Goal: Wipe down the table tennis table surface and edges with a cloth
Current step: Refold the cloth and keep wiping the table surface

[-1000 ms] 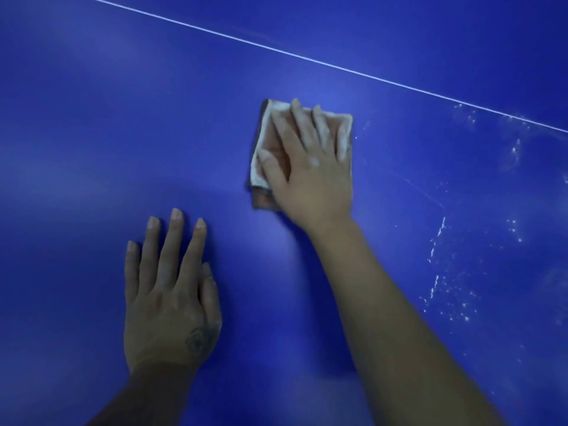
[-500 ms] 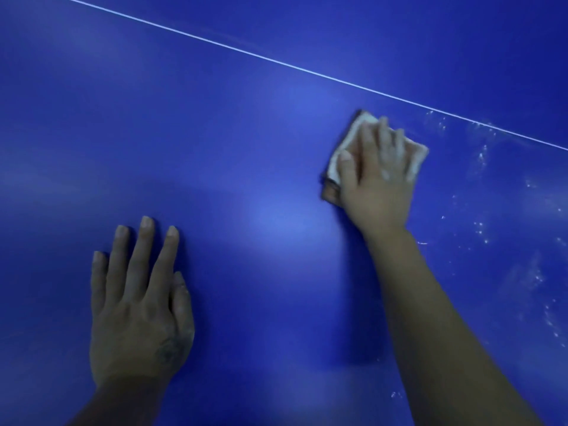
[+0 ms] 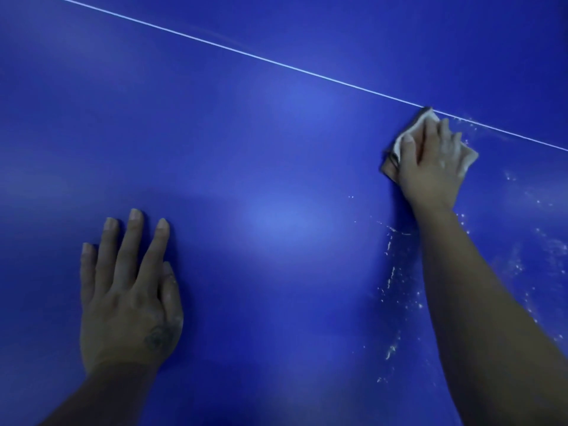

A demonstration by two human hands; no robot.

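Rightward since before, right hand (image 3: 430, 167) presses cloth (image 3: 399, 142) against white line (image 3: 246, 53).

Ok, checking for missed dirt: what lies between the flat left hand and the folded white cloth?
Head view: only bare blue table surface between left hand and folded white cloth.

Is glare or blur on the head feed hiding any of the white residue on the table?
Head view: a soft glare patch on the table lies clear of the white residue, which reads plainly beside the right forearm; right hand and cloth are slightly motion-blurred; left hand is dim.
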